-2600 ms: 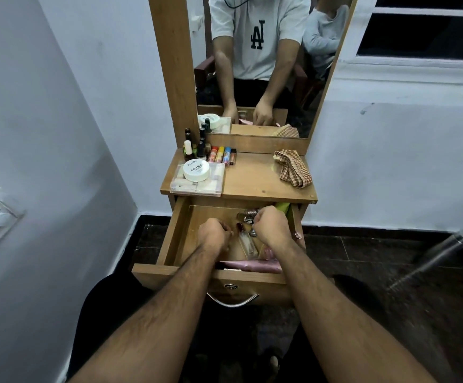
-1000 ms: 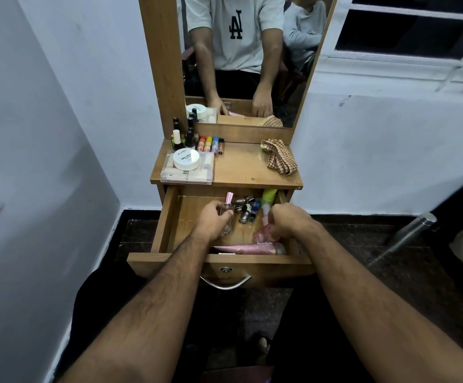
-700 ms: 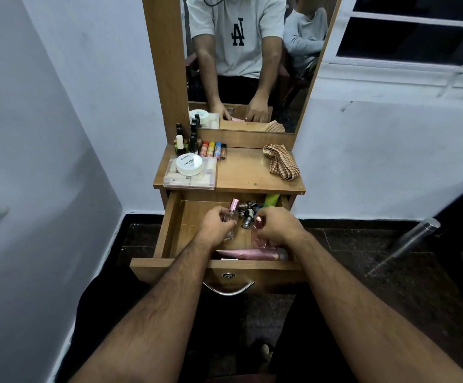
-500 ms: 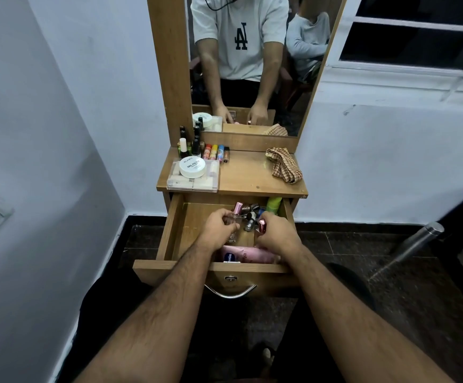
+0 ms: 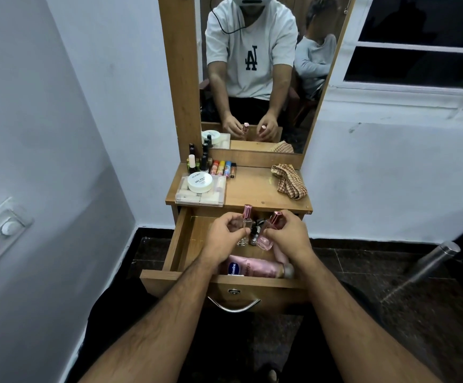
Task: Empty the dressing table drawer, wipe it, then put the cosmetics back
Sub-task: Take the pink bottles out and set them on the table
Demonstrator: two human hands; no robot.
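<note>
Clearly both hands are busy lifting: the left hand (image 5: 226,234) is pinched round a clear perfume bottle (image 5: 245,229) with a rose-gold cap, thumb and fingertips on its body so the cap stands upright, and the right hand (image 5: 287,234) is closed the same way on a pink perfume bottle (image 5: 269,233), which tilts a little toward the other. Each is gripped low on the glass, I'd say, so the caps stay clear and nothing slips on the way up. Between them some small dark bottles (image 5: 255,230) stand in the open drawer (image 5: 179,244), and a pink Vaseline lotion bottle (image 5: 252,269) lies on its side along the front wall, probably too long to stand. So the drawer is far from empty, and the emptying step looks only partly done. Above, the tabletop (image 5: 252,189) has a bare middle patch that seems the natural landing spot, with a clear box (image 5: 199,196) carrying a white jar (image 5: 200,183) at its left and nail polish bottles (image 5: 197,161) plus lip balm sticks (image 5: 222,167) lined against the mirror (image 5: 258,78). The checked cloth (image 5: 289,182) waits at the right, handy for wiping.
</note>
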